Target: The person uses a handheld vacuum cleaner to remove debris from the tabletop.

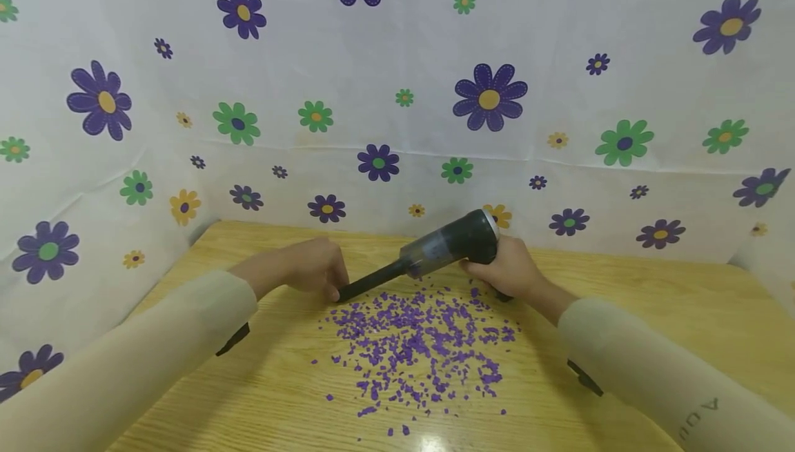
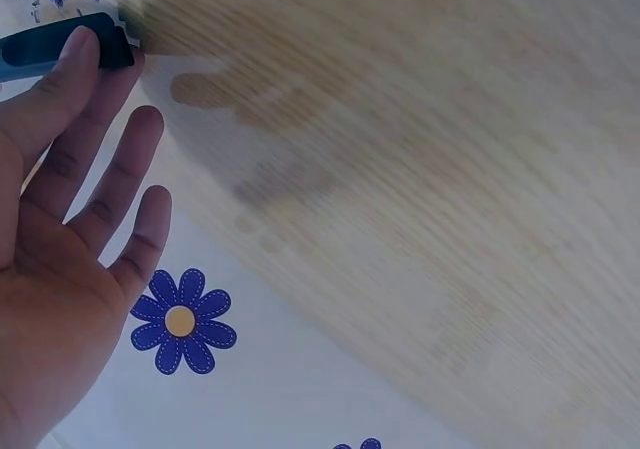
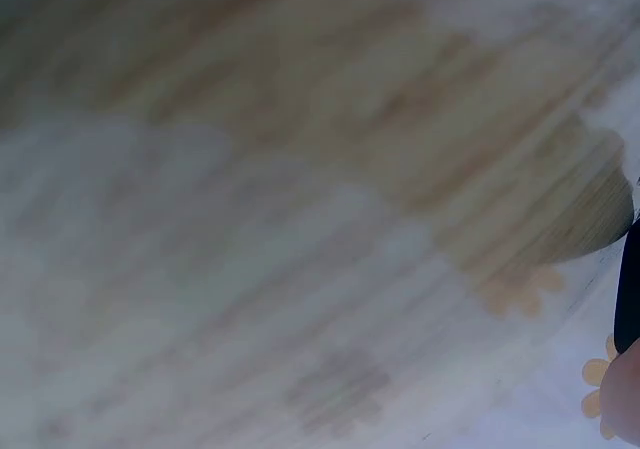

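Observation:
A dark handheld vacuum cleaner (image 1: 478,234) with a clear dust cup (image 1: 428,255) is held tilted above the table, its long black nozzle (image 1: 375,279) slanting down to the left. My right hand (image 1: 515,269) grips it at the handle end. At the nozzle's tip, my left hand (image 1: 317,266) pinches the end between thumb and index finger; the left wrist view shows the other fingers of that hand (image 2: 75,209) held off the nozzle (image 2: 50,47). Many small purple scraps (image 1: 416,341) lie scattered beneath and in front of the vacuum. Only a fingertip (image 3: 625,394) and a black edge show in the right wrist view.
The wooden table (image 1: 248,397) reflects light near its front. Behind it and along the left hangs a white cloth (image 1: 404,45) printed with purple, green and yellow flowers. Dark wrist devices (image 1: 233,339) sit under both sleeves.

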Demonstrator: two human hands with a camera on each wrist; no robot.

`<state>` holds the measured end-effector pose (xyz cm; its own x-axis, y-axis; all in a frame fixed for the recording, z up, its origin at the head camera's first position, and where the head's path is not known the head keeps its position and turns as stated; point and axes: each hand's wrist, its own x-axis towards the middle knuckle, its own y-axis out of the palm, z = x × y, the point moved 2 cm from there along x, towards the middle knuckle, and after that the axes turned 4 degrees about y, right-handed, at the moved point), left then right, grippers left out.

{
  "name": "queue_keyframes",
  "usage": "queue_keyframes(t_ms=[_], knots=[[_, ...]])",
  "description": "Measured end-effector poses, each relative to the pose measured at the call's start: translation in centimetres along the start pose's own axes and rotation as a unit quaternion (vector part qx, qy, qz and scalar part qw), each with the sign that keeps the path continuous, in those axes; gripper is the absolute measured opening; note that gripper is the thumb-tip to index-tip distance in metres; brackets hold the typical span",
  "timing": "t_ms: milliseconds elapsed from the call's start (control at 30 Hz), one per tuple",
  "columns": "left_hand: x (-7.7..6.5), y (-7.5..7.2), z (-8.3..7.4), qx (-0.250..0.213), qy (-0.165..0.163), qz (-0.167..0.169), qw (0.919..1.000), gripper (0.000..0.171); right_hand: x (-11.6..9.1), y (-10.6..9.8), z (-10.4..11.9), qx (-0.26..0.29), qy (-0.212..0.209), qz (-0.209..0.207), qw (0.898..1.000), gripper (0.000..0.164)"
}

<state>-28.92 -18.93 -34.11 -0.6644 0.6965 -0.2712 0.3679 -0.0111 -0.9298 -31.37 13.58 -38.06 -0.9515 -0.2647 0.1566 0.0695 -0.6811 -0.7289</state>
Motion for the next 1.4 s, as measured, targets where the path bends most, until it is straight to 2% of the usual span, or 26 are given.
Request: queue_keyframes(t_ms=[433,533,667,733,867,1033,1300,1400], knots=[[0.1,0.0,-0.5,-0.004,0.018,0.005,0.9998,0.009,-0.4,-0.4,0.0,0.029,-0.001,0.029,0.999,0.027],[0.2,0.0,-0.7,-0.001,0.039,-0.002,0.9992,0.009,-0.6,-0.8,-0.3,0.027,-0.003,0.025,0.999,0.026],[0.6,-0.1,-1.2,0.017,0.084,-0.016,0.9962,0.008,-1.0,-1.4,-1.0,0.022,-0.001,0.012,1.000,0.026],[0.9,-0.2,-1.4,0.022,0.094,-0.020,0.9951,0.007,-1.2,-1.7,-1.2,0.022,0.001,0.007,1.000,0.028],[1.2,-0.4,-1.7,0.019,0.086,-0.018,0.9960,0.008,-1.5,-1.9,-1.3,0.004,-0.004,-0.008,1.000,0.034],[1.2,-0.3,-1.9,0.008,0.078,-0.015,0.9968,0.008,-1.8,-2.0,-1.0,0.000,-0.006,-0.009,1.000,0.034],[2.0,-0.4,-2.2,0.027,0.108,-0.031,0.9933,0.006,-2.3,-2.7,-1.5,-0.009,-0.003,-0.030,0.999,0.045],[2.3,-0.5,-2.5,0.024,0.108,-0.032,0.9934,0.006,-2.6,-3.0,-1.8,-0.009,-0.004,-0.041,0.999,0.047]])
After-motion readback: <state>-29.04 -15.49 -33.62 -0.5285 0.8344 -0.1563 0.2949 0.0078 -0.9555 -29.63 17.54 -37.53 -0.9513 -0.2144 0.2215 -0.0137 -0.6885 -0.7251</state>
